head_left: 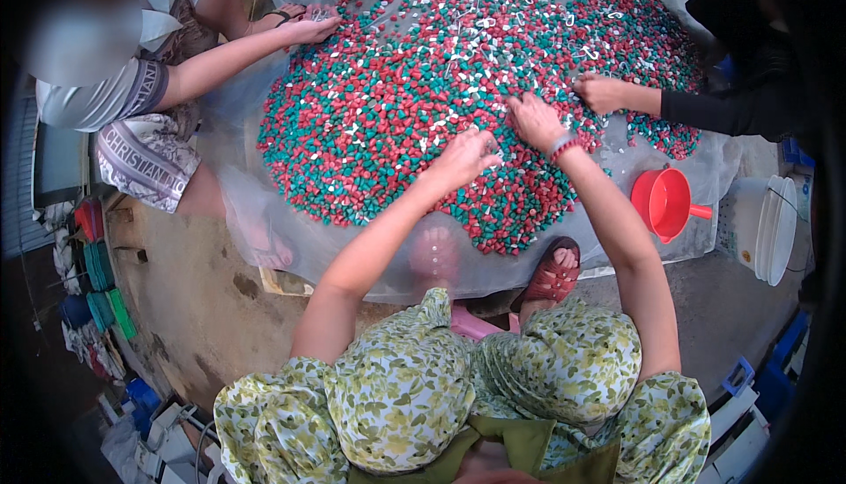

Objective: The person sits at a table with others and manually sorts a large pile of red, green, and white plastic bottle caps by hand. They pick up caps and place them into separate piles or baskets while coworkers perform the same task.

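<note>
Curls the fingers of the left hand (467, 156) over the near part of the heap (370, 131), thumb and fingertips close together; cannot make out for certain any piece pinched there. Reaches a little farther with the right hand (535, 121), fingers bent and pointing down at the pieces; cannot tell whether pinching or merely touching. Wears a red bracelet (571, 146) on the right wrist. Faces the heap straight ahead, a wide spread of small red, green and white pieces on a clear plastic sheet (308, 237), with white hooked strips (582, 54) among them toward the far right. Shows, just right of the right hand, a co-worker's hand (599, 93) below a dark sleeve (723, 114), and at the left edge of the heap another person's upturned hand (319, 27). Includes, beside the right forearm, a red scoop (663, 204) with its handle pointing right, then white buckets (765, 228) beyond. Sits in a leaf-patterned garment (397, 396), with a reddish-brown sandal (555, 272) on the right foot, near the heap's closest edge.
</note>
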### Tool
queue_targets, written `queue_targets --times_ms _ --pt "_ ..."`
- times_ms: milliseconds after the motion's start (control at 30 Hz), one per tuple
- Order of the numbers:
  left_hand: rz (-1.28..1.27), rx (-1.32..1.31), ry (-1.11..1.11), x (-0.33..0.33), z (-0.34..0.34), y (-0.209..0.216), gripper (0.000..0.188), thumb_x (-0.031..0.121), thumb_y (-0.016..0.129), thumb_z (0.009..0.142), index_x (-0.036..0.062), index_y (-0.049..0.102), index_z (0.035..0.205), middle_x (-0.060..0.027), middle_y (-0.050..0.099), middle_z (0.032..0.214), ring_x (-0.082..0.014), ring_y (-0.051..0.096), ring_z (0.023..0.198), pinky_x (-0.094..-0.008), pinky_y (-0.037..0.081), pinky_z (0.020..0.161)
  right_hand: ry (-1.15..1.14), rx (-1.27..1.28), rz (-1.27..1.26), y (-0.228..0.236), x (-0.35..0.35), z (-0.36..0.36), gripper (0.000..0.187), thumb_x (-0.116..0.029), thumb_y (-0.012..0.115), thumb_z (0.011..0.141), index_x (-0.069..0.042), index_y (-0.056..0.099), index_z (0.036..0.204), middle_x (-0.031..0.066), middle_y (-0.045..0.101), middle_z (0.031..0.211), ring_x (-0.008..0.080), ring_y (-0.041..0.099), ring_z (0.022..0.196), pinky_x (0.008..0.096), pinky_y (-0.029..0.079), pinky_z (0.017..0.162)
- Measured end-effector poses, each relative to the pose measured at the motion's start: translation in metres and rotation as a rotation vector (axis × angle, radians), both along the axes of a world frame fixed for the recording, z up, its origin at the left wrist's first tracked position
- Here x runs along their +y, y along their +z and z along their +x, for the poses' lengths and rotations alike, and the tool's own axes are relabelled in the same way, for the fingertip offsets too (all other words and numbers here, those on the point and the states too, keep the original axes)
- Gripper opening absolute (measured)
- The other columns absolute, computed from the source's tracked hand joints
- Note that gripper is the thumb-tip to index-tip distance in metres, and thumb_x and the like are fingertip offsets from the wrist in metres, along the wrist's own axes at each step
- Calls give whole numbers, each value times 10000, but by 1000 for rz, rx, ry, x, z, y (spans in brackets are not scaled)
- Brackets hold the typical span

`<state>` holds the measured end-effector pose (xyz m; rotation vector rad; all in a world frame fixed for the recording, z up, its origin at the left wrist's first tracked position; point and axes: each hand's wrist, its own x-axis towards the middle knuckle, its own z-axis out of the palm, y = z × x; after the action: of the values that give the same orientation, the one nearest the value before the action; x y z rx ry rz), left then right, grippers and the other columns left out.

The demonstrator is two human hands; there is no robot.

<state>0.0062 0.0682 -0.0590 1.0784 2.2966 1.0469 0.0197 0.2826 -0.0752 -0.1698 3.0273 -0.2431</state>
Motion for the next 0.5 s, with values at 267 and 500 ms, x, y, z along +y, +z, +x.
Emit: queue_targets --times_ms 267,500 --pt "-284 58 -129 18 21 -14 209 104 616 845 -80 542 911 -268 573 933 -405 589 951 -498 470 824 -183 -545 -872 37 21 58 290 -199 476 926 -69 634 1130 59 576 713 202 600 693 381 494 607" --pt "143 -757 -81 -7 -8 26 215 222 546 944 13 582 977 -29 544 868 -128 531 775 -296 445 662 -371 -720 -2035 68 43 58 370 -150 427 886 30 628 1140 63 602 873 139 560 753 243 454 629"
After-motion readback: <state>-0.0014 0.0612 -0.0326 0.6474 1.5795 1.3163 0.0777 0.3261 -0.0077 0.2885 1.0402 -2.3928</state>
